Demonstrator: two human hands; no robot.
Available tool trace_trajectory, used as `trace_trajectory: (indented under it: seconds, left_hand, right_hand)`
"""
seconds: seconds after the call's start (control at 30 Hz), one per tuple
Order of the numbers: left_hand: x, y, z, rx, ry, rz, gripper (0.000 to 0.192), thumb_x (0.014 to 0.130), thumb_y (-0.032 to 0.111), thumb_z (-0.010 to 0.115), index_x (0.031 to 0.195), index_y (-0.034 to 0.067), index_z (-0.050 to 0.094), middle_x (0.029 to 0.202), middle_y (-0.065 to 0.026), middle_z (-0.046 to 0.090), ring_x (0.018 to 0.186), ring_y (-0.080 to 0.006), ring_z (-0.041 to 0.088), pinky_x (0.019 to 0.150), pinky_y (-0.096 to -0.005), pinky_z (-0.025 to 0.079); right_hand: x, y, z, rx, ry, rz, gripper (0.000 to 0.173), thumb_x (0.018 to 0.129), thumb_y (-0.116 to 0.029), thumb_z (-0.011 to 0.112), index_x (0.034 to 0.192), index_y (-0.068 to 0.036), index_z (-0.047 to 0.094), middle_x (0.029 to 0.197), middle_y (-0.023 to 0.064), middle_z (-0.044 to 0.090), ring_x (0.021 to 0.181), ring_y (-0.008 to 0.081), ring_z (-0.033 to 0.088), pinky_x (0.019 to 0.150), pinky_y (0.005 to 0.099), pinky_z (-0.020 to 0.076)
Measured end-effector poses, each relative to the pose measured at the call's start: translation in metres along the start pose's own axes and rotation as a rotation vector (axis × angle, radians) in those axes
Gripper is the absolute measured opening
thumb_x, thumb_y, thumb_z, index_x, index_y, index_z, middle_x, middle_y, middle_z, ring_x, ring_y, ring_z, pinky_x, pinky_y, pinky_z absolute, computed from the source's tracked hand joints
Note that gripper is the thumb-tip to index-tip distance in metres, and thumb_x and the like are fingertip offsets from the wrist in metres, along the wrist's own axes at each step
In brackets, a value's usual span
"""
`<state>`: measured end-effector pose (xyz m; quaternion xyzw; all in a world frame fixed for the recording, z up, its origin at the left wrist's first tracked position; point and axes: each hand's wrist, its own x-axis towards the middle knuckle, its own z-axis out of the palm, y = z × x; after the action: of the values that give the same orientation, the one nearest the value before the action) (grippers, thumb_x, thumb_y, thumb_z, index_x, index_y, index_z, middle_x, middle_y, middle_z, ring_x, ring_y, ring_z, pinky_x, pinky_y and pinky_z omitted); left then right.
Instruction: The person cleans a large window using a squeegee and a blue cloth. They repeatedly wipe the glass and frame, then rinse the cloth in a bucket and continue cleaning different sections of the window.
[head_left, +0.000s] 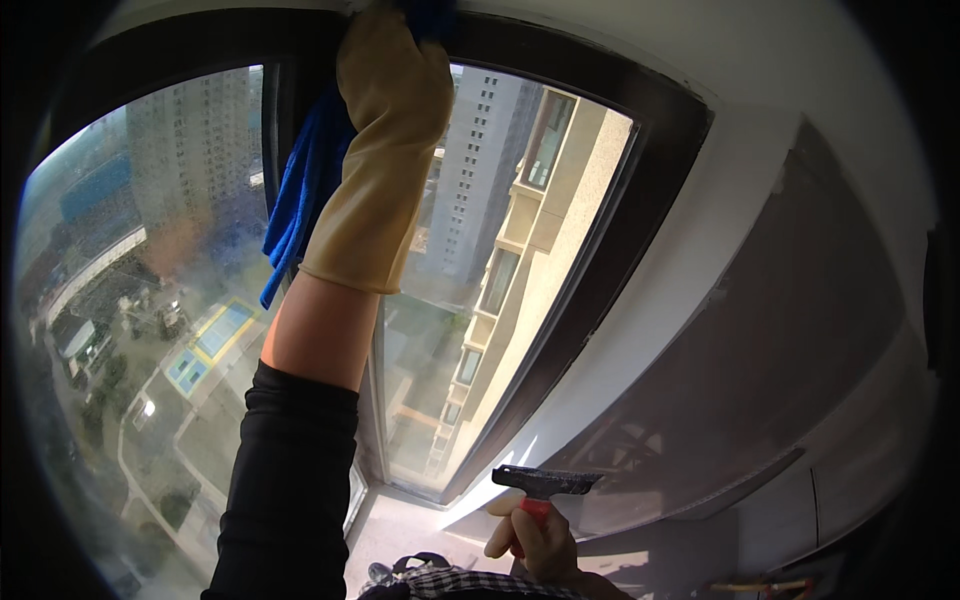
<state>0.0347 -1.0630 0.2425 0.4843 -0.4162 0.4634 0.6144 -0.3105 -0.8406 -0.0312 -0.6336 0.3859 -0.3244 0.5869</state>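
Raised to the top of the window, my left hand (394, 71) wears a tan rubber glove and presses a blue cloth (307, 187) to the dark upper window frame (540, 54). Most of the cloth hangs down behind the gloved wrist; a bunched part shows above the knuckles. My fingertips are hidden there. Low in the view, my right hand (551, 544) grips the red handle of a scraper or squeegee (544, 480), its dark, wide head turned upward. That tool is apart from the glass.
Glass panes (202, 247) look out from high up over buildings and a sports court. A white wall strip (637, 292) and a glossy dark panel (757, 352) stand to the right. A pale ledge or floor (394, 521) lies below, with a red-and-yellow object (761, 586) at lower right.
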Motion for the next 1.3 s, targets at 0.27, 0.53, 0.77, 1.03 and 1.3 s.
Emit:
trace_trajectory:
  seconds: [0.27, 0.53, 0.77, 1.03, 1.3]
  left_hand:
    - [-0.03, 0.175, 0.014, -0.278, -0.085, 0.606, 0.039, 0.083, 0.011, 0.073, 0.122, 0.006, 0.071, 0.119, -0.0112, 0.069, 0.116, -0.03, 0.065, 0.108, -0.0437, 0.05]
    - [0.02, 0.001, -0.002, -0.17, -0.185, 0.633, 0.048, 0.075, 0.004, 0.071, 0.123, 0.001, 0.067, 0.125, -0.0185, 0.068, 0.11, -0.0385, 0.065, 0.098, -0.0463, 0.054]
    - [0.01, -0.014, -0.002, 0.131, 0.221, 0.278, 0.04, 0.081, 0.004, 0.067, 0.121, -0.004, 0.067, 0.122, -0.0249, 0.067, 0.116, -0.0462, 0.061, 0.103, -0.0528, 0.05]
    - [-0.021, 0.2, 0.014, -0.349, -0.005, 0.503, 0.028, 0.082, 0.005, 0.069, 0.108, 0.0, 0.073, 0.115, -0.0165, 0.07, 0.11, -0.0388, 0.065, 0.093, -0.0451, 0.056]
    - [-0.153, 0.165, -0.009, -0.519, -0.154, 0.441, 0.03, 0.075, -0.001, 0.072, 0.104, 0.002, 0.071, 0.132, -0.0089, 0.063, 0.122, -0.0323, 0.06, 0.097, -0.0444, 0.056]
  right_hand:
    - [0.026, -0.002, -0.014, -0.068, -0.139, 0.08, 0.031, 0.109, -0.021, 0.049, 0.126, 0.002, 0.062, 0.084, 0.0075, 0.072, 0.079, 0.0151, 0.07, 0.079, 0.0309, 0.0556]
    - [0.026, -0.005, -0.02, -0.23, -0.123, -0.023, 0.031, 0.106, -0.017, 0.046, 0.12, 0.005, 0.064, 0.079, 0.0105, 0.073, 0.072, 0.0184, 0.069, 0.076, 0.033, 0.0568]
    - [-0.014, 0.026, -0.031, -0.115, 0.086, 0.015, 0.025, 0.108, -0.011, 0.045, 0.112, 0.007, 0.061, 0.076, 0.0131, 0.073, 0.064, 0.0151, 0.065, 0.067, 0.0311, 0.0572]
    - [-0.036, 0.006, -0.038, -0.192, 0.034, -0.157, 0.025, 0.11, -0.012, 0.044, 0.116, 0.006, 0.061, 0.08, 0.0095, 0.07, 0.065, 0.0136, 0.064, 0.065, 0.0279, 0.0558]
    - [-0.037, 0.004, -0.029, 0.019, 0.084, 0.082, 0.028, 0.11, -0.016, 0.049, 0.126, 0.005, 0.061, 0.081, 0.012, 0.074, 0.074, 0.0157, 0.072, 0.074, 0.0286, 0.0589]
